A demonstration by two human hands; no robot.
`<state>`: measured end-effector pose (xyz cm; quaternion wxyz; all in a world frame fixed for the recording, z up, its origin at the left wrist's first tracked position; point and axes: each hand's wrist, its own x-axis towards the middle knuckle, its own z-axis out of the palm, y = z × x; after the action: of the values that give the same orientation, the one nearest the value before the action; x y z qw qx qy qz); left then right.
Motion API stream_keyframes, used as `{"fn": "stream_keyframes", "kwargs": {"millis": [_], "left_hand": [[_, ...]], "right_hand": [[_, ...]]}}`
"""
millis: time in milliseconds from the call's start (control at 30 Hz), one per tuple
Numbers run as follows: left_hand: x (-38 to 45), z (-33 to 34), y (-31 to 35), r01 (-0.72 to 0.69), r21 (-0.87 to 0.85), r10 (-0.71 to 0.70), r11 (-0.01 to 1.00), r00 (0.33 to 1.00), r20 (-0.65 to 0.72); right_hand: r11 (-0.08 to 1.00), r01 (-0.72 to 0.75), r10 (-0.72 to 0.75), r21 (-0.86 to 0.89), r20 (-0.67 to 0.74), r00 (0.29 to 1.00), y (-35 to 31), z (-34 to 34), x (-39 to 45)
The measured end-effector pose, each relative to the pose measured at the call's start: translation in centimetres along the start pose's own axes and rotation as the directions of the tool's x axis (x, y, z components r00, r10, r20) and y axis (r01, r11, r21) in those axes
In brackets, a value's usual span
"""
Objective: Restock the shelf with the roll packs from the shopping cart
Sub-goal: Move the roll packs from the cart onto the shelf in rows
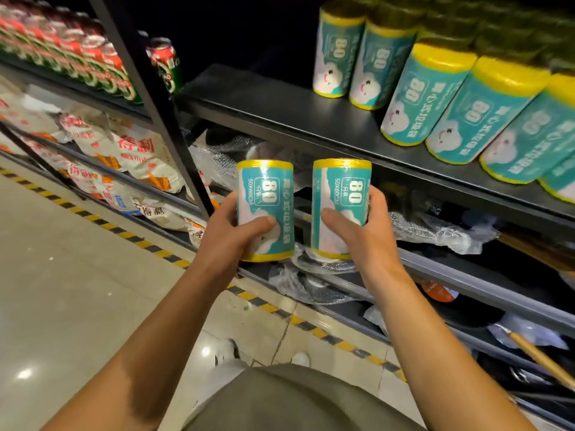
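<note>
Left hand (231, 236) grasping upright teal yellow-capped roll pack (265, 209), right hand (357, 234) grasping its twin (340, 206); matching packs (429, 94) crowding black metal shelf's (280, 101) right, bare board left; red drink cans (163, 66) beyond black upright post (149, 98)

Both forearms are bare to the bottom edge of the view, with no sleeve, watch or ring visible on the left hand (224, 234) or right hand (361, 234). A grey-olive garment (289, 399) fills the six o'clock area.

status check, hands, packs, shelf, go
Left hand holds one roll pack, right hand holds another, both upright. Shelf bare on its left, packs on its right. Nothing in the way.
</note>
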<state>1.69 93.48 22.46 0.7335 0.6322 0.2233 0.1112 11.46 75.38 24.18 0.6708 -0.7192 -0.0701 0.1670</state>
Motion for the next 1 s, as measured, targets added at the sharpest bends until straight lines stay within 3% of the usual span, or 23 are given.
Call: {"fn": "stream_keyframes", "kwargs": {"millis": [267, 533, 833, 1000], "left_hand": [[6.7, -1.0, 4.9, -0.080, 0.063, 0.063, 0.995, 0.971, 0.231], [12.9, 0.4, 9.7, -0.255, 0.150, 0.162, 0.955, 0.875, 0.457], [19.9, 4.7, 11.2, -0.472, 0.124, 0.340, 0.873, 0.770, 0.540], [22.9, 7.4, 9.2, -0.554, 0.223, 0.371, 0.802, 0.755, 0.541]], "right_hand": [[0.998, 0.066, -0.066, -0.008, -0.220, 0.973, -2.4, 1.4, 2.1], [0.989, 0.150, -0.124, 0.019, -0.465, 0.877, -4.1, 3.6, 3.1], [0.975, 0.223, -0.164, 0.009, -0.651, 0.741, -4.2, 5.5, 2.9], [0.971, 0.237, -0.154, 0.020, -0.703, 0.694, -3.2, 6.4, 2.6]]}}
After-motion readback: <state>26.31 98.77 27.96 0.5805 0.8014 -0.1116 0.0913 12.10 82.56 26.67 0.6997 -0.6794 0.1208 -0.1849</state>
